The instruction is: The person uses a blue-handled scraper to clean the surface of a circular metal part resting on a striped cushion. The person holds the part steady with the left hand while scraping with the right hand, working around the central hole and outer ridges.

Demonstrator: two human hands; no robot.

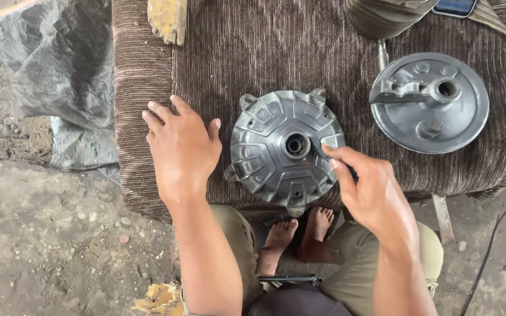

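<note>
Brown ribbed cloth (pixel 253 52) under silver hub (pixel 285 149); left hand (pixel 183 149) flat, fingers spread; right hand (pixel 370 190) fingers pinching small dark piece (pixel 318 149)

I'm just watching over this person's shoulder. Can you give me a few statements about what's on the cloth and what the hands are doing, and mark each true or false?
1. The left hand lies flat on the brown ribbed cloth, beside the ribbed metal hub. True.
2. The right hand grips the round metal plate. False: its fingertips pinch a small dark piece at the hub's centre hole; the plate lies apart, untouched.
3. Two round metal parts lie on the cloth. True.
4. The person wears shoes. False: the bare feet show below the cloth's edge.
5. The hub lies on bare ground. False: it lies on the cloth.
</note>
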